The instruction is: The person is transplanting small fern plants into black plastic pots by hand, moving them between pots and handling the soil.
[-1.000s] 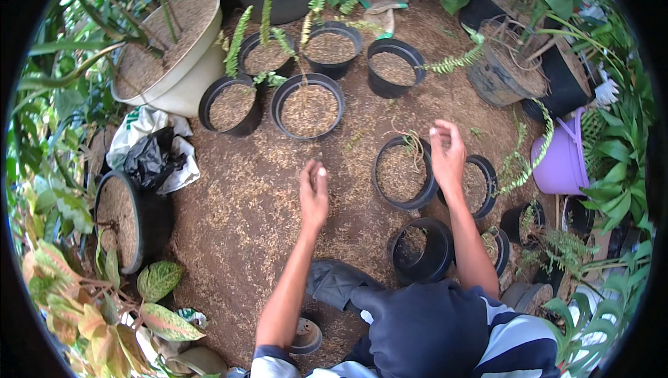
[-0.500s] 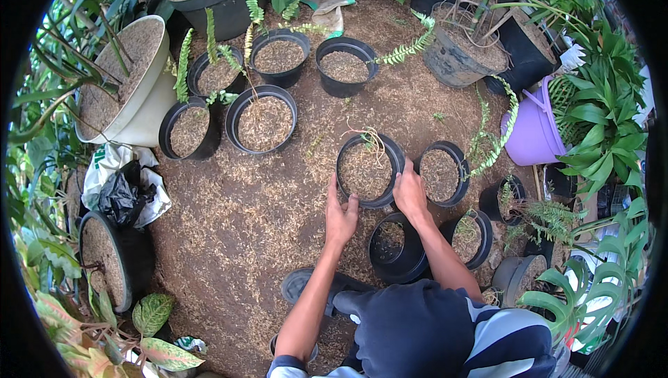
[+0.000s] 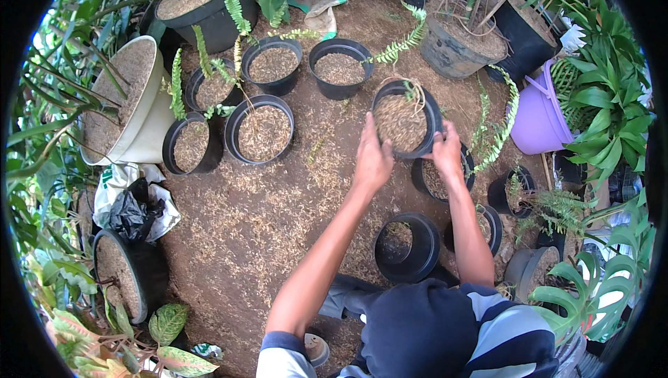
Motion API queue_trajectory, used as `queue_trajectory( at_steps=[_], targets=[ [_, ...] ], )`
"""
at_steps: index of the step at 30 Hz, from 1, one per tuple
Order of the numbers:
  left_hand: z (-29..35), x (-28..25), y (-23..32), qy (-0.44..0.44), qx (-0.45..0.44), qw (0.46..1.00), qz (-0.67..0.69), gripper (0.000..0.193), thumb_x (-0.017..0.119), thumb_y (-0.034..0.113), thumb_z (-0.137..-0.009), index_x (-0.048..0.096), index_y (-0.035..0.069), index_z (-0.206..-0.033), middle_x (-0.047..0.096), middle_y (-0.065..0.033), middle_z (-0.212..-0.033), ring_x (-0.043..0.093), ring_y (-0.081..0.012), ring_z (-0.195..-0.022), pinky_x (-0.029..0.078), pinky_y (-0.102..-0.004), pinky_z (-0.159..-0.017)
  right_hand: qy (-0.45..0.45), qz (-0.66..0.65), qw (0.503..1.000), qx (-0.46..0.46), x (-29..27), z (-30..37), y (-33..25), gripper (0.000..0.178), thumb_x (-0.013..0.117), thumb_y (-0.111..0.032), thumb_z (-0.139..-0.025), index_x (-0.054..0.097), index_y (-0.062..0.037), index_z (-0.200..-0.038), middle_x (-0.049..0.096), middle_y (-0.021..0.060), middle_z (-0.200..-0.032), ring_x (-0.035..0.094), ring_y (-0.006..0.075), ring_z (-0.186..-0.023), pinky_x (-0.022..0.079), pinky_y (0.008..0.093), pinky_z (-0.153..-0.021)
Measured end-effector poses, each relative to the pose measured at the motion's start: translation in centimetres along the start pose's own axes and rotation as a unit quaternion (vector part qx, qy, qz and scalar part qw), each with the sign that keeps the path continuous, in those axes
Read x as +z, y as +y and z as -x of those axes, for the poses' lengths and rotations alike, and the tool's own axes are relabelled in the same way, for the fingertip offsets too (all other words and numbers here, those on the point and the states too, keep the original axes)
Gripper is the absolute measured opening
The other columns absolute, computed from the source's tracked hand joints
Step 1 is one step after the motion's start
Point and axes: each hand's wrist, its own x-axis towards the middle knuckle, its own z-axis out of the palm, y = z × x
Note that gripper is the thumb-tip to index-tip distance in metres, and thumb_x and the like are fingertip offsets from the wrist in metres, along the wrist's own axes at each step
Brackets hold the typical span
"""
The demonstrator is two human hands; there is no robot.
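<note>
Between my two hands is a round black plant pot, filled with light brown chaffy soil and with a few pale, thin stems drooping at its far rim. My left hand presses on its left side, and my right hand grips the right side. The pot overlaps another soil-filled black pot on the ground behind my right hand. Nearer to me stands a black pot with little soil in it. A further black pot is partly covered by my right forearm.
Several black pots, one a fern pot, stand at the far left. A large cream planter and a white and black plastic bag line the left. On the right are a purple bucket and leafy plants. A glove lies far off.
Both hands have carried the held pot to the right and farther away, so it now overlaps the neighbouring pot. The whole view has shifted slightly.
</note>
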Motion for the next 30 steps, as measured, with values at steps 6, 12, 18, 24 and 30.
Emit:
queue_trajectory(
  at_steps=[6, 12, 18, 24, 30],
  targets=[
    [-4.2, 1.5, -1.8, -0.086, 0.067, 0.991, -0.074, 0.069, 0.056, 0.011, -0.096, 0.024, 0.002, -0.156, 0.046, -0.0272, -0.148, 0.059, -0.035, -0.125, 0.043, -0.0414, -0.109, 0.022, -0.16, 0.98, 0.118, 1.5, -8.1, 2.0, 0.037, 0.038, 0.002, -0.101, 0.035, 0.0036, -0.138, 0.056, 0.0253, -0.119, 0.072, 0.0379, -0.081, 0.068, 0.0439, -0.065],
    [-3.3, -0.4, -2.2, -0.132, -0.043, 0.989, -0.05, 0.067, 0.058, 0.016, -0.098, 0.027, 0.011, -0.157, 0.054, -0.0249, -0.141, 0.061, -0.0335, -0.122, 0.047, -0.042, -0.104, 0.036, -0.127, 0.989, 0.071, 4.5, -12.6, 3.3, 0.041, 0.038, 0.003, -0.1, 0.03, 0.0037, -0.14, 0.052, 0.0271, -0.124, 0.071, 0.0377, -0.078, 0.068, 0.0424, -0.065],
    [-0.2, -3.0, -4.8, -0.116, -0.084, 0.99, 0.018, 0.066, 0.058, 0.03, -0.101, 0.028, 0.009, -0.156, 0.043, -0.0226, -0.152, 0.055, -0.0382, -0.128, 0.046, -0.0459, -0.107, 0.011, -0.148, 0.986, 0.081, 4.6, -12.0, 3.7, 0.046, 0.045, -0.003, -0.101, 0.029, -0.0002, -0.144, 0.051, 0.0262, -0.128, 0.069, 0.0354, -0.086, 0.066, 0.0423, -0.073],
    [10.4, -2.8, -5.8, -0.213, -0.137, 0.966, -0.044, 0.077, 0.054, 0.052, -0.099, 0.03, 0.003, -0.153, 0.047, -0.027, -0.147, 0.05, -0.0418, -0.132, 0.04, -0.0474, -0.112, 0.066, 0.076, 0.994, -0.032, 5.0, -4.7, 1.0, 0.049, 0.061, -0.011, -0.097, 0.043, -0.0008, -0.14, 0.047, 0.0225, -0.135, 0.057, 0.0315, -0.121, 0.048, 0.0421, -0.106],
    [16.6, -0.4, -6.3, -0.165, -0.116, 0.975, -0.093, 0.056, 0.053, 0.039, -0.1, 0.044, 0.006, -0.145, 0.058, -0.0314, -0.128, 0.057, -0.0464, -0.118, 0.046, -0.0513, -0.101, -0.072, -0.008, 0.987, -0.146, 4.2, 2.2, 1.2, 0.031, 0.067, -0.01, -0.092, 0.061, -0.0035, -0.121, 0.054, 0.0139, -0.124, 0.065, 0.0235, -0.104, 0.056, 0.0358, -0.089]
  ],
)
